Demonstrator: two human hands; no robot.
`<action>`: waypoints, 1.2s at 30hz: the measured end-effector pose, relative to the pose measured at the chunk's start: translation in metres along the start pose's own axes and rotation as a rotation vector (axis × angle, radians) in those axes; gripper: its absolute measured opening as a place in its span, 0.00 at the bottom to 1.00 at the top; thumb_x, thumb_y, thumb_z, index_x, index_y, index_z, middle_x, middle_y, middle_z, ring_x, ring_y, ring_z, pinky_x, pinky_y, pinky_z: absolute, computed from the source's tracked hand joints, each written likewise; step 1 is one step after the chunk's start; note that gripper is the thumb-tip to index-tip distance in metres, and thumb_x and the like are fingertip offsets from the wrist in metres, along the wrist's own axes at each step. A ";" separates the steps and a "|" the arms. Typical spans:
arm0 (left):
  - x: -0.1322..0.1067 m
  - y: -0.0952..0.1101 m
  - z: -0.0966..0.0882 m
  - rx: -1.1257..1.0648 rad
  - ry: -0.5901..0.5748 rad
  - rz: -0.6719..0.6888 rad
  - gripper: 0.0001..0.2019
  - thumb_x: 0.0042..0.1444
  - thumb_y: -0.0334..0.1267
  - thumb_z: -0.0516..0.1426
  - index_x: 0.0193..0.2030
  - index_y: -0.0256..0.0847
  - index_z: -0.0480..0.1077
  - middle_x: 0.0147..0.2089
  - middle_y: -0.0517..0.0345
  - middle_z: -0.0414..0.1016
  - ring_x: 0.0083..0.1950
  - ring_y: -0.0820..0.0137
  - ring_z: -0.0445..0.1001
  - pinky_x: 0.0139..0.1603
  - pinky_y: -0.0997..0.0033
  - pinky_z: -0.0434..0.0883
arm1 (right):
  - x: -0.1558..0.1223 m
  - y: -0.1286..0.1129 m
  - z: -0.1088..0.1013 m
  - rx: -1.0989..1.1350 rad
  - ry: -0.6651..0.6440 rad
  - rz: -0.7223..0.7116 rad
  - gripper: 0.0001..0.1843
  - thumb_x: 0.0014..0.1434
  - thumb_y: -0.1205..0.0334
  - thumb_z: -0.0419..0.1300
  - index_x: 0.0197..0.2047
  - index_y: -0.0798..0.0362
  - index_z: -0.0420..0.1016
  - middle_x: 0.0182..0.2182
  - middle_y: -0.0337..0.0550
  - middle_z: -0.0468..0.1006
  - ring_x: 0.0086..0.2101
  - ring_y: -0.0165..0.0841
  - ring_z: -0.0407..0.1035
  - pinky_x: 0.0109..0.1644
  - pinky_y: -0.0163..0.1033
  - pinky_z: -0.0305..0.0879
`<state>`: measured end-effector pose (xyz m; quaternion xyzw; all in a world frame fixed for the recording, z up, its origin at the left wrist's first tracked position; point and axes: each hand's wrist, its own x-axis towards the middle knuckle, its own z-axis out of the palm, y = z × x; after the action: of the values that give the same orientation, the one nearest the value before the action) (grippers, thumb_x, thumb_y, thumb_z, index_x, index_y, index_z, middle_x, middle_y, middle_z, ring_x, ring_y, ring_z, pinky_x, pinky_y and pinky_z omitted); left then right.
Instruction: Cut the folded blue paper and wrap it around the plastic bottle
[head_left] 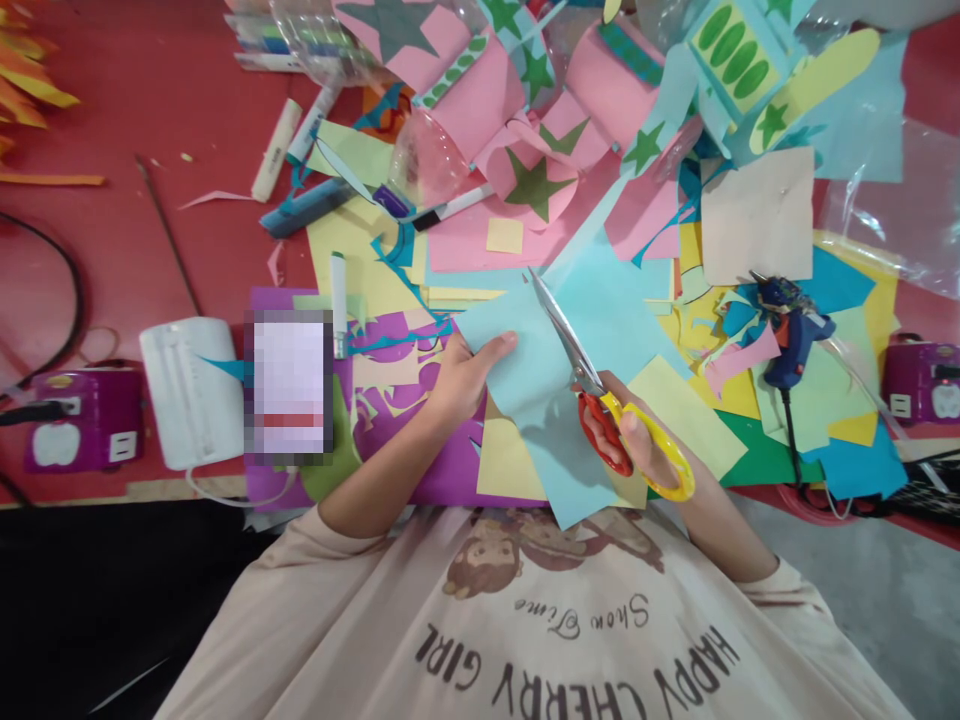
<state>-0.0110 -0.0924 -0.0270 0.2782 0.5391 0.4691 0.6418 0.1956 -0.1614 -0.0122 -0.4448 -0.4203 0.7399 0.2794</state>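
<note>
My left hand [472, 375] pinches the left edge of a light blue sheet of paper [525, 345], thumb on top. In my right hand [649, 445] is a pair of scissors [574, 355] with one red and one yellow handle loop. My fingers go through the loops. The slim metal blades point up and left over the light blue paper, their tips slightly parted. Whether the blades touch the paper I cannot tell. More light blue paper [615, 310] lies beyond the blades, and pale yellow sheets [514, 460] show underneath.
Pink paper shapes with green stars [536, 180] crowd the back. A blue glue gun [787, 340] lies at right among scraps. To the left are a white power bank-like box [191, 390], a blurred phone-like screen [292, 385], a marker [338, 300] and a purple socket box [86, 415].
</note>
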 end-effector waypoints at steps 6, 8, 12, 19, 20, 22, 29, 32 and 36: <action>0.002 -0.004 -0.003 0.008 0.005 0.015 0.18 0.36 0.45 0.69 0.34 0.38 0.77 0.36 0.54 0.82 0.35 0.65 0.80 0.36 0.72 0.78 | -0.006 -0.023 0.008 -0.098 0.025 -0.021 0.31 0.56 0.28 0.52 0.43 0.50 0.61 0.22 0.28 0.56 0.17 0.20 0.49 0.18 0.30 0.49; 0.002 -0.003 -0.003 0.005 0.011 0.003 0.19 0.35 0.45 0.70 0.34 0.37 0.77 0.35 0.54 0.82 0.34 0.66 0.80 0.35 0.72 0.78 | -0.008 -0.028 0.010 -0.111 0.034 -0.021 0.30 0.56 0.28 0.52 0.40 0.50 0.59 0.21 0.27 0.56 0.17 0.21 0.49 0.18 0.30 0.49; 0.003 -0.003 -0.003 -0.009 0.009 -0.005 0.19 0.33 0.45 0.70 0.33 0.37 0.78 0.34 0.55 0.82 0.32 0.67 0.79 0.34 0.73 0.78 | -0.007 -0.026 0.012 -0.090 0.068 0.000 0.32 0.53 0.27 0.53 0.41 0.50 0.60 0.20 0.27 0.56 0.15 0.20 0.47 0.16 0.30 0.49; 0.003 -0.003 -0.003 -0.013 -0.020 0.003 0.22 0.32 0.50 0.72 0.33 0.38 0.78 0.34 0.55 0.82 0.33 0.67 0.80 0.34 0.73 0.78 | -0.004 -0.024 0.011 -0.078 0.087 0.033 0.35 0.51 0.26 0.55 0.44 0.50 0.61 0.20 0.26 0.57 0.14 0.20 0.47 0.15 0.30 0.50; 0.003 -0.003 -0.004 -0.008 -0.021 0.001 0.23 0.32 0.51 0.72 0.33 0.38 0.78 0.34 0.55 0.82 0.33 0.67 0.79 0.33 0.73 0.78 | -0.004 -0.025 0.011 -0.075 0.089 0.040 0.35 0.51 0.26 0.55 0.44 0.50 0.61 0.20 0.26 0.56 0.14 0.20 0.47 0.15 0.30 0.50; 0.004 -0.003 -0.003 0.000 -0.013 0.000 0.23 0.32 0.52 0.72 0.32 0.38 0.78 0.33 0.55 0.82 0.32 0.67 0.79 0.33 0.73 0.78 | -0.004 -0.028 0.012 -0.069 0.093 0.055 0.36 0.49 0.25 0.56 0.44 0.50 0.61 0.19 0.25 0.56 0.14 0.20 0.48 0.15 0.30 0.50; 0.004 0.000 -0.001 0.010 0.000 0.003 0.21 0.32 0.49 0.71 0.32 0.38 0.77 0.31 0.55 0.81 0.32 0.67 0.79 0.34 0.72 0.78 | -0.001 -0.022 0.014 -0.049 0.135 0.073 0.36 0.49 0.27 0.57 0.46 0.50 0.62 0.20 0.25 0.56 0.13 0.19 0.48 0.13 0.29 0.50; 0.004 0.003 -0.003 -0.009 0.036 0.021 0.20 0.32 0.45 0.71 0.32 0.38 0.76 0.32 0.56 0.81 0.31 0.67 0.79 0.33 0.73 0.77 | 0.001 -0.016 0.013 -0.009 0.152 0.056 0.35 0.51 0.29 0.58 0.48 0.50 0.63 0.20 0.25 0.57 0.13 0.19 0.49 0.13 0.29 0.51; 0.007 0.005 -0.008 -0.037 0.050 0.092 0.17 0.33 0.44 0.70 0.30 0.39 0.75 0.31 0.57 0.81 0.30 0.67 0.79 0.31 0.72 0.77 | 0.003 -0.007 0.009 0.002 0.149 -0.029 0.30 0.57 0.33 0.55 0.49 0.50 0.64 0.18 0.25 0.57 0.11 0.19 0.49 0.12 0.28 0.51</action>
<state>-0.0205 -0.0849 -0.0276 0.2789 0.5331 0.5146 0.6109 0.1865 -0.1594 -0.0051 -0.4924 -0.4040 0.7010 0.3209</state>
